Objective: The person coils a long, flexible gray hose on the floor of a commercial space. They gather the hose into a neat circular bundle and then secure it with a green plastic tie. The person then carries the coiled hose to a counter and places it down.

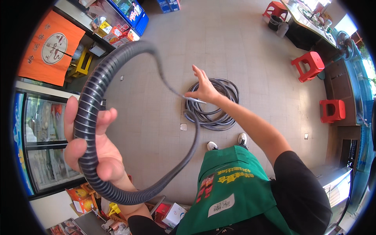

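A black ribbed flexible hose (88, 117) arcs in a large loop close to the camera on the left. Around its thick near part my left hand (101, 147) is closed, fingers on both sides. One stretch, blurred, drops from the top of the arc to a thin pale end by my right hand (205, 89). That hand reaches out with its fingers apart; whether it touches the hose cannot be told. Below it on the tiled floor lies a coil of the same dark hose (226, 117), in several loops. The other side of the arc curves down and back to this coil.
My white shoes (212, 145) stand just short of the coil. Red plastic stools (312, 67) line the right side by a counter. Glass-door fridges (47, 117) stand at the left, boxes (174, 214) at the lower left. A black bin (274, 23) is at the upper right.
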The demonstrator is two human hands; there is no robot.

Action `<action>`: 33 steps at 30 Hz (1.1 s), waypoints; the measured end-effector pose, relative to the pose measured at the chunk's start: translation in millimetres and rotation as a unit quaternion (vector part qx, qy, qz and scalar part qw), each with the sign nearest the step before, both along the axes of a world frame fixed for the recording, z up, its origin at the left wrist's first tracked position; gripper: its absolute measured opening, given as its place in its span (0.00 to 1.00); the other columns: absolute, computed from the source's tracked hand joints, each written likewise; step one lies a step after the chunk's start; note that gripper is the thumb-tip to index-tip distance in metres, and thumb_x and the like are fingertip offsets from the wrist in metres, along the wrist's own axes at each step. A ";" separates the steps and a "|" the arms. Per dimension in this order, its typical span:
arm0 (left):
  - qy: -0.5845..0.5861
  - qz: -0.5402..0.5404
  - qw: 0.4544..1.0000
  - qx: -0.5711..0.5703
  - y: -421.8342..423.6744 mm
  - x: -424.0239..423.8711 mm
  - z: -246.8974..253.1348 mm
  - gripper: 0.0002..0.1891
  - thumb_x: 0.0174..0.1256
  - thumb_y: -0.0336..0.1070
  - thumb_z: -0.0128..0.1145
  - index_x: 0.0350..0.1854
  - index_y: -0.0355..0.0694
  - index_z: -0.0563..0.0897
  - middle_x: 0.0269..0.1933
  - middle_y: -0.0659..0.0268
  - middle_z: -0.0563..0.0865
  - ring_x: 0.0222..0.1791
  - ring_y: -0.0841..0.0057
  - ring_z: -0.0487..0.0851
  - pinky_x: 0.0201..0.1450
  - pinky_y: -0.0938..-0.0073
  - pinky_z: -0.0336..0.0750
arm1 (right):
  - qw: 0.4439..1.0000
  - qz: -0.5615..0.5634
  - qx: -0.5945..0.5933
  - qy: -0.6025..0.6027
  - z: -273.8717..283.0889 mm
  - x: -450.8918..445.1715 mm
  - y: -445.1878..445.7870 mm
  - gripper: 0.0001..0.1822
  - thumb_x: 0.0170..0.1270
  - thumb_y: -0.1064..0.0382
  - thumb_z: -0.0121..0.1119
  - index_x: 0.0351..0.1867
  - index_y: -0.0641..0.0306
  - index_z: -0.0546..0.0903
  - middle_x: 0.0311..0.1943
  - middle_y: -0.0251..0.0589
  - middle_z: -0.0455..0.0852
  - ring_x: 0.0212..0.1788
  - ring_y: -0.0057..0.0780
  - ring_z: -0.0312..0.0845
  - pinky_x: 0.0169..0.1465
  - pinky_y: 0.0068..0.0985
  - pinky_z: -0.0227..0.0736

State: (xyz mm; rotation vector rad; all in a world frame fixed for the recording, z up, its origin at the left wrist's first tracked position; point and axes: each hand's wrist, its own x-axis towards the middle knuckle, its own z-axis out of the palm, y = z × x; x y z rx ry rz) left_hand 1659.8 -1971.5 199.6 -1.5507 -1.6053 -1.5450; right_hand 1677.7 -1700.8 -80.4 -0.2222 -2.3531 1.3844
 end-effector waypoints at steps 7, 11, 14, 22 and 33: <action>-0.043 -0.188 0.980 -0.041 48.0 16.6 -16.4 0.25 0.61 0.56 0.66 0.49 0.44 0.73 0.65 0.34 0.70 0.48 0.53 0.87 0.45 0.60 0.88 | 0.940 -0.202 -0.249 0.112 -23.1 -72.3 79.3 0.54 0.45 0.47 0.81 0.70 0.68 0.64 0.65 0.56 0.68 0.67 0.44 0.68 0.66 0.39 0.71; -0.114 -0.121 0.980 -0.113 45.3 -1.4 -40.4 0.26 0.56 0.53 0.72 0.49 0.41 0.77 0.66 0.37 0.72 0.46 0.58 0.88 0.47 0.63 0.87 | 0.979 -0.163 -0.114 0.046 -20.3 -52.1 126.0 0.18 0.54 0.61 0.75 0.44 0.65 0.85 0.29 0.35 0.85 0.31 0.22 0.78 0.38 0.26 0.76; -0.382 -0.159 0.900 -0.139 41.1 -17.1 -86.3 0.35 0.63 0.57 0.64 0.63 0.35 0.73 0.65 0.39 0.73 0.46 0.59 0.89 0.44 0.65 0.87 | 0.964 -0.233 -0.102 0.081 -18.0 -40.8 165.4 0.13 0.56 0.63 0.72 0.40 0.66 0.85 0.27 0.35 0.84 0.30 0.20 0.76 0.36 0.26 0.74; -0.615 -0.212 0.634 -0.418 -74.5 -26.7 -222.7 0.21 0.69 0.53 0.59 0.39 0.34 0.83 0.26 0.68 0.81 0.29 0.80 0.79 0.35 0.76 0.73 | 0.941 -0.234 0.240 0.047 61.0 -7.3 225.8 0.09 0.52 0.63 0.68 0.35 0.60 0.83 0.35 0.39 0.84 0.39 0.42 0.82 0.44 0.33 0.76; -0.493 -0.174 0.831 -0.188 104.7 -8.6 -194.3 0.10 0.63 0.32 0.68 0.27 0.40 0.79 0.28 0.72 0.80 0.30 0.85 0.74 0.32 0.80 0.66 | 0.966 -0.221 0.002 0.132 112.6 25.9 326.4 0.14 0.55 0.58 0.73 0.35 0.67 0.87 0.28 0.32 0.86 0.30 0.18 0.74 0.35 0.22 0.70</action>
